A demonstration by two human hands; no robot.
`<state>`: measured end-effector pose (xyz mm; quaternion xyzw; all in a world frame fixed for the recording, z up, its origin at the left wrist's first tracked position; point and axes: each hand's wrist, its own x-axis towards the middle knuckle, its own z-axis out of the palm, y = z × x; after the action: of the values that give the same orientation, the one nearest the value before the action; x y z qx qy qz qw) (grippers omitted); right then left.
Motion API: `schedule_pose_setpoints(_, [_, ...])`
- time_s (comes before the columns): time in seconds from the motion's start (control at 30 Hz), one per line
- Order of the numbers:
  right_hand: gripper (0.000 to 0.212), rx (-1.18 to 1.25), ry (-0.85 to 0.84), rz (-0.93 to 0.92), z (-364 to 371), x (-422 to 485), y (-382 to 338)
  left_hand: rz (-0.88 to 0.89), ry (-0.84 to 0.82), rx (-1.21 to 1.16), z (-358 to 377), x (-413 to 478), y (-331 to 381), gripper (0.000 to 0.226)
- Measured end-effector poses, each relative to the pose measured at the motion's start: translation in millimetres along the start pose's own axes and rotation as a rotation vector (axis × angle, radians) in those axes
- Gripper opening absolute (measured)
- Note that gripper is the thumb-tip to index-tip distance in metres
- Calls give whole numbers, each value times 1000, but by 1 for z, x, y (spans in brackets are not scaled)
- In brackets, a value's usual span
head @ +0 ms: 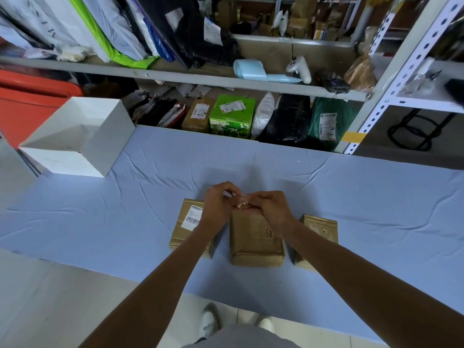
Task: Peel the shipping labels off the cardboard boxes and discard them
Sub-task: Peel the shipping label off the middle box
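Three cardboard boxes lie side by side on the blue-covered table (351, 197). The left box (184, 231) carries a white shipping label (193, 217) with a barcode on its top. No label shows on the bare brown top of the middle box (253, 238) or on the right box (322, 228). Both my hands meet above the far end of the middle box. My left hand (219, 204) and my right hand (270, 205) pinch a small crumpled piece of peeled label (238, 199) between their fingertips.
An open white box (75, 136) stands at the table's far left corner, beside a red bin (27, 106). Metal shelving behind the table holds parcels, bags and a green carton (232, 114). My shoes show below the table's near edge.
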<state>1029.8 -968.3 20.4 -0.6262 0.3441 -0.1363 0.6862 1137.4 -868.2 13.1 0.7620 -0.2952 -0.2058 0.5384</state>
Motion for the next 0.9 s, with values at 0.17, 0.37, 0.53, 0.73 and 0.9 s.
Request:
schedule_pose_setpoints(0.17, [12,57,-69,78,-6,4,-1,6,32,53,-1,0,2,10])
schedule_pose_setpoints(0.37, [11,-90,4,-69,-6,3,0,-20,-2,59,-1,-2,1,9])
schedule_pose_setpoints(0.53, [2,-42,94,-45,3,4,-4,-77,-86,-116,-4,4,8,25])
schedule_pose_setpoints(0.73, [6,-64,171,-7,10,9,-13,-63,-107,-115,-7,2,9,37])
schedule_pose_setpoints(0.9, [24,-219,240,-102,7,8,-12,-36,-77,-106,-7,-6,0,27])
